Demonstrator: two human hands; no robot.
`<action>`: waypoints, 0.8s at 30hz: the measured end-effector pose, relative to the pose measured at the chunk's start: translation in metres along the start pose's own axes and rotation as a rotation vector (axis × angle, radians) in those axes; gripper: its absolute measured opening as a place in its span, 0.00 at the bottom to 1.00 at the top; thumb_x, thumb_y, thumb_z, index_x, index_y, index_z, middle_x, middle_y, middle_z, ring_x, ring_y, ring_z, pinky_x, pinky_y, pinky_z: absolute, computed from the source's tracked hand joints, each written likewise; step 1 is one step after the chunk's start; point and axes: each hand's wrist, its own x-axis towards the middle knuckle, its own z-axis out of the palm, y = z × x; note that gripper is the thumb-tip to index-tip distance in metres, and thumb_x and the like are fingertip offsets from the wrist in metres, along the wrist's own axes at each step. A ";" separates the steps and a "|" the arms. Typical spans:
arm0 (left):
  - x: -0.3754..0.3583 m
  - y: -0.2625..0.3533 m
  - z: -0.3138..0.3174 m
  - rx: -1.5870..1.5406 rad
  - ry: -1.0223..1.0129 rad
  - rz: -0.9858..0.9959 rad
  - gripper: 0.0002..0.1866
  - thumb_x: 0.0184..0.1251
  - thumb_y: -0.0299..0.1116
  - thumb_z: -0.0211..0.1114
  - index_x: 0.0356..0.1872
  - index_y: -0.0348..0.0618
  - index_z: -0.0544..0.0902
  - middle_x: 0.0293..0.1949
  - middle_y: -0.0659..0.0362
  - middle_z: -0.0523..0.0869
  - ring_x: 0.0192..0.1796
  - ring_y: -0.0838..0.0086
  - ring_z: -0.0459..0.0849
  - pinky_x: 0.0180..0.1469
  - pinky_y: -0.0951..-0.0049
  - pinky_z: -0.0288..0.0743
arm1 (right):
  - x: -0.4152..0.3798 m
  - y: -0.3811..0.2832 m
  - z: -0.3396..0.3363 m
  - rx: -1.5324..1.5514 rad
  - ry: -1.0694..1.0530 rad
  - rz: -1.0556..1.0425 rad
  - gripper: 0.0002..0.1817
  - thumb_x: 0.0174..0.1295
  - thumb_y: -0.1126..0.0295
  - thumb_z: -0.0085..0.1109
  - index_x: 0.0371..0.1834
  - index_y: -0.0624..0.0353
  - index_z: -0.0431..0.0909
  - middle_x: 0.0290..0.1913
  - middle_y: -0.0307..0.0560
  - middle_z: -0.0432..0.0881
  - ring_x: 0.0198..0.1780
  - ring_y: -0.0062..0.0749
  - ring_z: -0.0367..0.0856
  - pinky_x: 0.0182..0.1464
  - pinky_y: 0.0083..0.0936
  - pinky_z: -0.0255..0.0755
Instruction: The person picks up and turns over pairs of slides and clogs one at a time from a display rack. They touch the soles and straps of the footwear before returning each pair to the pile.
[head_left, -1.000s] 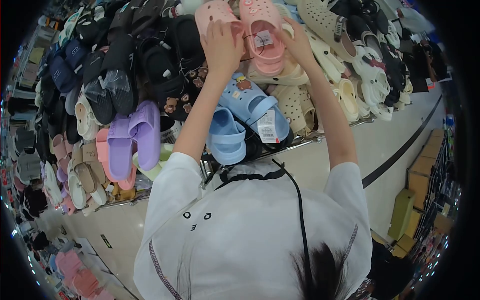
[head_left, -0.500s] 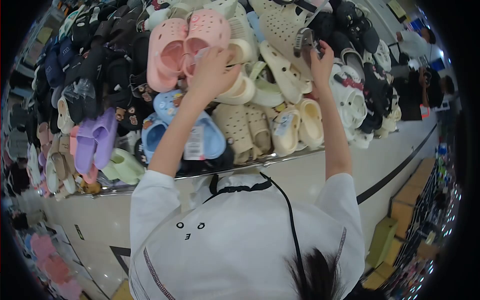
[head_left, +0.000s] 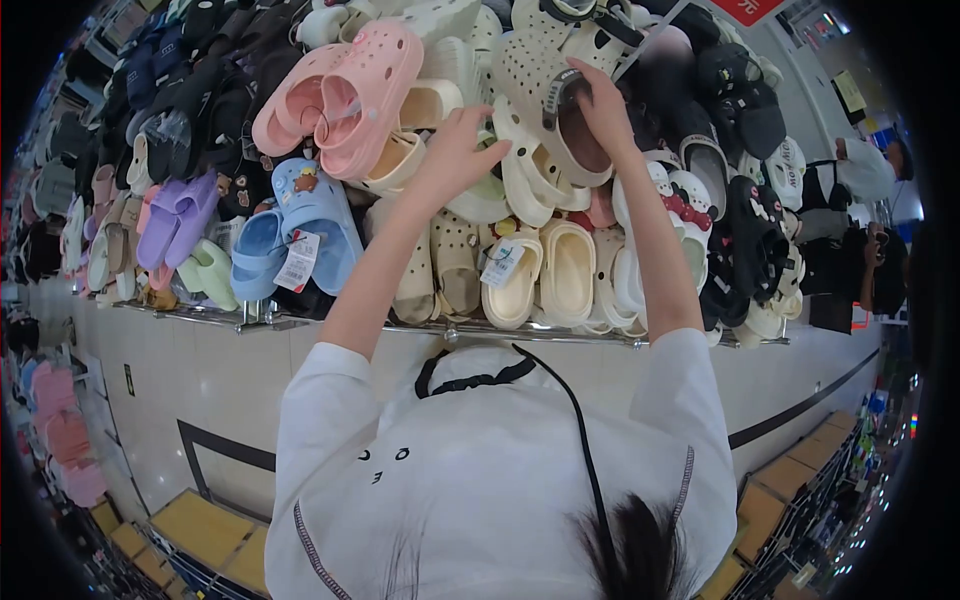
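Note:
My left hand [head_left: 462,158] is over the pile, its fingers apart and nothing in them. Just right of its fingertips lies a cream clog [head_left: 523,178], with a pale green clog [head_left: 482,198] below. My right hand [head_left: 606,112] is closed at the opening of a beige perforated clog [head_left: 532,75] with a grey heel strap and brown inside; some of its fingers are hidden. A pair of pink clogs [head_left: 375,85] rests left of my left hand. Blue clogs [head_left: 318,215] with a price tag lie lower left.
A metal rail [head_left: 450,334] runs along the front edge of the display. Black shoes [head_left: 190,110] and purple slippers [head_left: 178,222] lie left; white clogs [head_left: 690,205] with red bows sit right. A red sign [head_left: 748,8] hangs top right. People stand at far right.
My left hand has come away from the pink clogs and moved right, its fingers spread. My right hand has shifted left at the beige clog. The view has turned and shifted.

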 end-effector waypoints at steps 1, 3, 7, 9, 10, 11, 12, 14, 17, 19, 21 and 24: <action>0.002 -0.001 0.005 -0.073 -0.024 -0.059 0.29 0.53 0.43 0.63 0.53 0.36 0.68 0.48 0.48 0.73 0.52 0.64 0.72 0.50 0.69 0.67 | 0.002 0.000 0.003 -0.076 0.037 0.024 0.23 0.54 0.76 0.48 0.55 0.47 0.68 0.49 0.52 0.73 0.50 0.49 0.72 0.51 0.34 0.68; 0.007 -0.002 0.018 -0.149 -0.052 -0.125 0.31 0.53 0.44 0.63 0.54 0.35 0.67 0.50 0.48 0.73 0.53 0.65 0.71 0.51 0.70 0.67 | 0.001 -0.005 0.003 -0.152 0.067 0.054 0.20 0.55 0.76 0.47 0.53 0.48 0.70 0.46 0.51 0.75 0.46 0.49 0.74 0.47 0.35 0.70; 0.013 -0.001 0.045 -0.320 -0.064 -0.271 0.42 0.50 0.46 0.66 0.59 0.29 0.57 0.53 0.43 0.69 0.54 0.62 0.70 0.54 0.68 0.65 | -0.013 -0.019 0.003 -0.184 0.124 0.037 0.17 0.56 0.75 0.45 0.49 0.49 0.72 0.43 0.48 0.77 0.42 0.48 0.76 0.42 0.36 0.71; 0.011 0.003 0.055 -0.383 -0.025 -0.309 0.46 0.49 0.47 0.67 0.61 0.27 0.52 0.54 0.42 0.68 0.55 0.61 0.70 0.56 0.67 0.65 | -0.020 -0.029 0.002 -0.173 0.146 0.028 0.17 0.56 0.76 0.45 0.49 0.49 0.72 0.43 0.47 0.77 0.43 0.47 0.76 0.42 0.36 0.71; 0.010 0.006 0.059 -0.468 -0.005 -0.311 0.50 0.47 0.46 0.68 0.61 0.25 0.46 0.55 0.41 0.67 0.57 0.60 0.69 0.58 0.69 0.63 | -0.024 -0.034 -0.001 -0.163 0.181 0.034 0.18 0.55 0.77 0.45 0.48 0.49 0.72 0.43 0.47 0.78 0.42 0.47 0.76 0.42 0.35 0.71; 0.009 0.010 0.063 -0.551 0.013 -0.312 0.55 0.46 0.45 0.70 0.62 0.23 0.40 0.57 0.39 0.66 0.59 0.59 0.68 0.60 0.70 0.61 | -0.027 -0.040 -0.004 -0.152 0.217 0.041 0.18 0.54 0.78 0.45 0.48 0.49 0.73 0.44 0.47 0.78 0.41 0.46 0.77 0.41 0.35 0.71; 0.010 0.012 0.069 -0.547 0.010 -0.308 0.55 0.46 0.45 0.70 0.62 0.23 0.40 0.57 0.39 0.66 0.59 0.59 0.68 0.60 0.70 0.61 | -0.031 -0.045 -0.005 -0.152 0.223 0.042 0.18 0.54 0.78 0.45 0.48 0.49 0.73 0.44 0.47 0.78 0.41 0.46 0.77 0.41 0.35 0.71; 0.010 0.010 0.089 -0.843 0.095 -0.261 0.58 0.44 0.40 0.72 0.61 0.25 0.34 0.58 0.40 0.64 0.59 0.59 0.67 0.60 0.71 0.60 | -0.038 -0.056 -0.009 -0.056 0.291 0.062 0.20 0.52 0.81 0.45 0.47 0.49 0.74 0.44 0.47 0.78 0.40 0.44 0.77 0.41 0.32 0.72; 0.016 0.001 0.103 -0.768 0.230 -0.208 0.58 0.44 0.36 0.71 0.63 0.32 0.30 0.59 0.38 0.60 0.60 0.59 0.65 0.61 0.69 0.59 | -0.045 -0.071 -0.006 0.023 0.312 0.099 0.20 0.52 0.82 0.46 0.47 0.50 0.74 0.44 0.47 0.78 0.40 0.42 0.78 0.41 0.29 0.72; 0.012 0.007 0.100 -0.898 0.268 -0.199 0.54 0.46 0.29 0.66 0.65 0.38 0.31 0.63 0.39 0.52 0.65 0.59 0.57 0.65 0.67 0.51 | -0.048 -0.075 -0.009 0.122 0.292 0.153 0.18 0.51 0.81 0.47 0.47 0.55 0.74 0.45 0.46 0.78 0.40 0.39 0.79 0.41 0.26 0.72; 0.012 0.003 0.104 -0.899 0.346 -0.141 0.52 0.46 0.26 0.63 0.65 0.38 0.33 0.64 0.41 0.49 0.66 0.60 0.53 0.66 0.68 0.48 | -0.049 -0.066 -0.014 0.212 0.233 0.115 0.19 0.51 0.81 0.47 0.48 0.56 0.73 0.45 0.46 0.78 0.40 0.38 0.79 0.42 0.26 0.72; 0.011 0.007 0.102 -0.942 0.442 -0.076 0.48 0.46 0.20 0.57 0.67 0.39 0.36 0.68 0.47 0.42 0.69 0.63 0.45 0.68 0.69 0.41 | -0.048 -0.043 -0.023 0.333 0.222 0.097 0.22 0.52 0.79 0.47 0.54 0.57 0.69 0.46 0.46 0.77 0.43 0.33 0.77 0.45 0.25 0.71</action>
